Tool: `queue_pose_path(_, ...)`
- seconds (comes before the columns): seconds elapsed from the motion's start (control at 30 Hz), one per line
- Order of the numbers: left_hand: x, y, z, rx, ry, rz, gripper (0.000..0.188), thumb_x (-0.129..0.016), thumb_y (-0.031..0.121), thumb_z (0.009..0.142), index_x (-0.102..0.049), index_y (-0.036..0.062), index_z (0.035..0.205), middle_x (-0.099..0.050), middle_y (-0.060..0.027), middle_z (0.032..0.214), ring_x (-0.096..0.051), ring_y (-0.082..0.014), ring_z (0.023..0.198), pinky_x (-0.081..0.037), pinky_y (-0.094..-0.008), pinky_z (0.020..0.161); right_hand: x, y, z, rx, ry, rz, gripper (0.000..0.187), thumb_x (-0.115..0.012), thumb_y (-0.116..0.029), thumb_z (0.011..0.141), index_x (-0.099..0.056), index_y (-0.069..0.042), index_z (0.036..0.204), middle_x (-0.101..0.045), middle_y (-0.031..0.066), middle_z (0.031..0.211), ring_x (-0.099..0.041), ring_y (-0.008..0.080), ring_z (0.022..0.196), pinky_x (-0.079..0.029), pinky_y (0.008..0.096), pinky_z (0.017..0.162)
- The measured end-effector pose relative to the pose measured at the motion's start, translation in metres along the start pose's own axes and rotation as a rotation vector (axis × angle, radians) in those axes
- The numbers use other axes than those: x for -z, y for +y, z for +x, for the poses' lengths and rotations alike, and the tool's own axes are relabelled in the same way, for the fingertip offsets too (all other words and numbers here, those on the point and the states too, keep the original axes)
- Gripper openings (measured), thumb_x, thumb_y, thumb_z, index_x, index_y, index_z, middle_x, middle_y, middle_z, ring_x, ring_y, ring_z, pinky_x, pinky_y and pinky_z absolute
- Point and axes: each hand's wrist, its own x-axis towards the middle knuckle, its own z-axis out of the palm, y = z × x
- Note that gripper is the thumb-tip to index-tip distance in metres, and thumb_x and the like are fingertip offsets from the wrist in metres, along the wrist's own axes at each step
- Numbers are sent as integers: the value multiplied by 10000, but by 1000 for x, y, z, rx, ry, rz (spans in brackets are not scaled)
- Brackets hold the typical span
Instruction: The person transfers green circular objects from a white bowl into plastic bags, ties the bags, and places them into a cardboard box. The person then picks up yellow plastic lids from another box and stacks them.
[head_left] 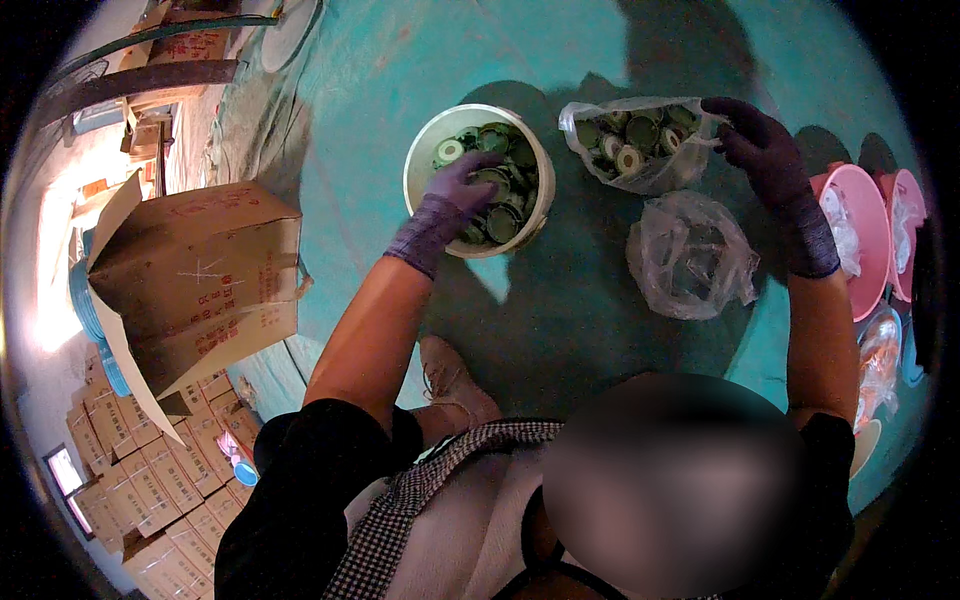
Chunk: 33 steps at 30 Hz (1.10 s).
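My left hand, in a purple glove, reaches into a white bucket. Its fingers are apart over the dark green round lids inside, and I see nothing held in them. My right hand, gloved in darker purple, grips the right edge of a clear plastic bag. That bag lies open beside the bucket, with several green and pale ring-shaped lids showing in its mouth. Just below it, a crumpled clear plastic bag rests on the green floor.
To the left stands an open cardboard box, with stacked cartons beyond it. Pink basins holding plastic bags line the right side. My shoe is on the floor below the bucket.
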Motion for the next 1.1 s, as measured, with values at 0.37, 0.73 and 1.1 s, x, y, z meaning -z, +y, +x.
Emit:
queue_pose_path(0.37,-10,-6,13,-168,168,729,422,-636,136,758,-608,108,1178,-602,-186,1155,-589,-361,1059,-482,-426,915,1,11,-2,-31,-8,-37,365,-535,-206,928,-558,-81,1271,-619,44,1158,-552,116,873,-461,261,762)
queue_pose_path(0.73,-20,72,-26,-360,94,-116,294,-681,113,802,-643,56,1088,-652,-90,1003,-627,-173,940,-503,-298,829,11,18,-2,53,7,-41,409,-580,-165,883,-549,-75,1281,-616,33,1171,-556,106,912,-467,267,782)
queue_pose_path(1.1,-96,135,57,-583,62,576,421,-666,326,779,-644,168,1168,-623,-129,1159,-564,-346,1089,-449,-443,948,12,-23,-15,9,-89,68,471,-614,-215,886,-518,-71,1324,-603,77,1215,-563,159,1030,-448,297,899)
